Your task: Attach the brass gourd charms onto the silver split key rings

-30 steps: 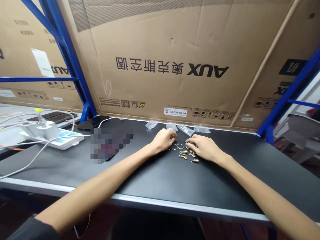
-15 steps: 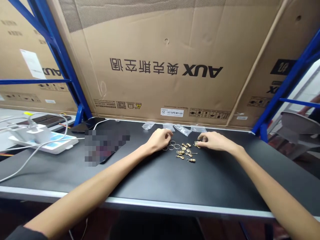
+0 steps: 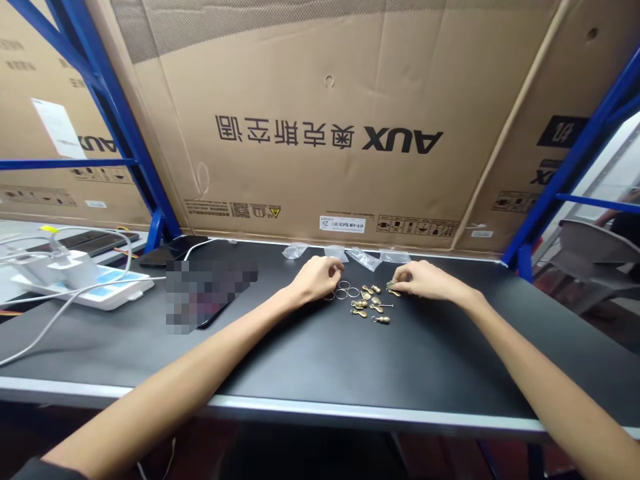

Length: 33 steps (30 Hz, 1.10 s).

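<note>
Golden charms (image 3: 361,304) lie between silvery rings (image 3: 347,291) and right fingers (image 3: 402,287)

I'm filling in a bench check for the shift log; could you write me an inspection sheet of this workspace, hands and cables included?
Surface: black tabletop with a pale front edge.
Job's things: loose brass-coloured charms and thin metal rings between the hands.
Clutter: clear plastic pieces along the back edge; dark flat device and a pixelated item to the left.
Left hand: fingers curled beside the rings; contents hidden.
Right hand: thumb and fingertips at one charm; grip unclear.
Cables: white cables around and across the power strip.
Surroundings: cardboard box behind, its AUX print upside down; blue frame; grey chair at right.
</note>
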Each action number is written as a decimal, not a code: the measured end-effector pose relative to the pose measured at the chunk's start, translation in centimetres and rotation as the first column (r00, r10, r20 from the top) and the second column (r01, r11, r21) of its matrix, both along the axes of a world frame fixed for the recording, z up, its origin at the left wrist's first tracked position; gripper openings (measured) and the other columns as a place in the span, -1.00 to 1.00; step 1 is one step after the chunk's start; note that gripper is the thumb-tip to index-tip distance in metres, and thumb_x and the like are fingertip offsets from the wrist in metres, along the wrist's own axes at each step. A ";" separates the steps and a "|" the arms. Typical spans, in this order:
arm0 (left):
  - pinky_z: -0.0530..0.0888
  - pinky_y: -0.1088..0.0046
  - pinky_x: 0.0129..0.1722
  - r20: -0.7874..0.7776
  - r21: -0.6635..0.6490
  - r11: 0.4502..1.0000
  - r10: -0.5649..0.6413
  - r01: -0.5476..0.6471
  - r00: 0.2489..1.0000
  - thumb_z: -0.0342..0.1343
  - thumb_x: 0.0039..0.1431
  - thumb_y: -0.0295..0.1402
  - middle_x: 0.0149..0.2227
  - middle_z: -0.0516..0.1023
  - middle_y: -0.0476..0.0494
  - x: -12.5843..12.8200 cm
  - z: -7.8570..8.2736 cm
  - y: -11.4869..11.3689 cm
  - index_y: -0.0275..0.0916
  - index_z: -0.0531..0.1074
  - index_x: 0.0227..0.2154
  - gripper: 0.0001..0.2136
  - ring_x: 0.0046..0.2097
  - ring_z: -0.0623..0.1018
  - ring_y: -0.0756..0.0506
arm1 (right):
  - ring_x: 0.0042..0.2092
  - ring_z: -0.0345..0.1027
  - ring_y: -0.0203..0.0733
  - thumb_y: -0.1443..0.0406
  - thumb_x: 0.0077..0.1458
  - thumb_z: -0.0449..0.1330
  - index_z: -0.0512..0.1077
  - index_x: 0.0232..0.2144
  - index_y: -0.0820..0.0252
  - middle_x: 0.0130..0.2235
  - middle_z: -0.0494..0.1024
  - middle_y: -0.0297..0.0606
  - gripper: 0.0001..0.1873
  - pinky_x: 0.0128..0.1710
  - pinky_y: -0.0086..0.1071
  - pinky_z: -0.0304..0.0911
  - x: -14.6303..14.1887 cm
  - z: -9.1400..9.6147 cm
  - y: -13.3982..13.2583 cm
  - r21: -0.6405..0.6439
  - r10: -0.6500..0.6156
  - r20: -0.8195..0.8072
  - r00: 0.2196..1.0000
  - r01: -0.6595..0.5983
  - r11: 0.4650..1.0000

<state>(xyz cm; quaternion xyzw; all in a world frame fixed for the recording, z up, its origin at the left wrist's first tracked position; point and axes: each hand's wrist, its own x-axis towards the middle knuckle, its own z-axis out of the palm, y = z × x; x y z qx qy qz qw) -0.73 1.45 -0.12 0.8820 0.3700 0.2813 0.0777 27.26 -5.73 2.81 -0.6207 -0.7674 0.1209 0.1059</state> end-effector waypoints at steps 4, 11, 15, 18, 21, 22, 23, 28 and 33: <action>0.47 0.41 -0.21 -0.048 -0.039 0.997 -0.064 0.062 0.997 0.12 0.16 -0.32 -0.29 0.67 -0.17 0.0 0.0 0.0 -0.24 0.63 -0.25 -0.79 -0.25 0.61 -0.13 | -0.30 0.51 -0.08 0.03 0.09 0.24 0.61 -0.30 0.06 -0.31 0.67 -0.26 -0.71 -0.26 -0.29 0.31 0.0 0.2 -0.2 -0.051 0.006 -0.037 0.999 -0.008 0.999; 0.34 0.42 -0.38 -0.035 0.062 0.975 0.216 -0.214 0.976 -0.05 0.28 -0.31 -0.51 0.54 -0.17 -0.9 0.6 1.2 -0.29 0.50 -0.52 -0.67 -0.44 0.48 -0.08 | -0.18 0.52 0.07 -0.04 0.33 -0.12 0.57 -0.35 0.14 -0.24 0.65 -0.06 -0.41 -0.25 -0.23 0.25 0.1 -1.0 0.8 0.145 -0.261 0.133 0.956 0.242 0.960; 0.37 0.37 -0.31 -0.159 0.082 0.930 0.367 -0.358 0.916 -0.06 0.26 -0.33 -0.45 0.58 -0.31 -1.9 0.7 2.1 -0.31 0.50 -0.55 -0.65 -0.34 0.56 -0.18 | -0.10 0.53 0.10 0.01 0.37 -0.15 0.57 -0.29 0.15 -0.17 0.64 -0.02 -0.42 -0.20 -0.24 0.26 0.5 -2.4 1.8 0.157 -0.298 0.200 0.933 0.269 0.950; 0.41 0.35 -0.23 -0.272 0.058 0.930 0.364 -0.362 0.891 -0.05 0.24 -0.32 -0.35 0.62 -0.36 -2.1 0.3 2.3 -0.31 0.54 -0.50 -0.67 -0.25 0.59 -0.23 | -0.11 0.53 0.09 0.04 0.36 -0.10 0.57 -0.32 0.15 -0.20 0.64 -0.03 -0.47 -0.20 -0.26 0.27 0.3 -3.3 2.2 0.157 -0.301 0.211 0.930 0.272 0.949; 0.43 0.32 -0.20 -0.324 0.020 0.944 0.319 -0.330 0.891 -0.04 0.23 -0.32 -0.35 0.63 -0.35 -2.1 0.0 2.4 -0.31 0.56 -0.49 -0.68 -0.24 0.60 -0.24 | -0.12 0.53 0.06 0.05 0.36 -0.11 0.56 -0.33 0.14 -0.21 0.64 -0.06 -0.47 -0.20 -0.28 0.26 0.0 -3.7 2.4 0.168 -0.309 0.209 0.928 0.277 0.946; 0.43 0.31 -0.20 -0.334 0.011 0.946 0.308 -0.324 0.891 -0.05 0.23 -0.32 -0.36 0.63 -0.34 -2.0 0.0 2.4 -0.30 0.56 -0.48 -0.68 -0.24 0.60 -0.24 | -0.13 0.53 0.04 0.06 0.37 -0.12 0.56 -0.33 0.13 -0.21 0.64 -0.08 -0.48 -0.21 -0.29 0.26 0.0 -3.8 2.4 0.170 -0.308 0.208 0.929 0.276 0.946; 0.43 0.31 -0.20 -0.342 0.004 0.948 0.300 -0.318 0.891 -0.06 0.23 -0.32 -0.35 0.63 -0.33 -2.1 0.0 2.4 -0.29 0.56 -0.48 -0.68 -0.24 0.60 -0.24 | -0.13 0.53 0.03 0.06 0.37 -0.12 0.56 -0.33 0.13 -0.21 0.64 -0.09 -0.48 -0.21 -0.31 0.26 0.0 -3.8 2.4 0.169 -0.305 0.206 0.930 0.273 0.947; 0.42 0.32 -0.23 -0.366 -0.019 0.953 0.274 -0.302 0.889 -0.07 0.25 -0.29 -0.34 0.62 -0.31 -2.3 0.4 2.3 -0.28 0.53 -0.48 -0.67 -0.24 0.60 -0.23 | -0.16 0.52 0.00 0.06 0.36 -0.10 0.54 -0.36 0.12 -0.24 0.63 -0.12 -0.51 -0.26 -0.34 0.22 0.2 -3.7 2.4 0.164 -0.291 0.199 0.936 0.261 0.951; 0.40 0.37 -0.26 -0.379 -0.039 0.958 0.249 -0.284 0.891 -0.06 0.26 -0.27 -0.33 0.62 -0.28 -2.5 0.5 2.4 -0.26 0.51 -0.49 -0.68 -0.25 0.59 -0.20 | -0.19 0.51 -0.01 0.06 0.35 -0.09 0.51 -0.39 0.13 -0.27 0.62 -0.14 -0.52 -0.30 -0.35 0.17 0.2 -3.7 2.4 0.161 -0.286 0.197 0.938 0.257 0.953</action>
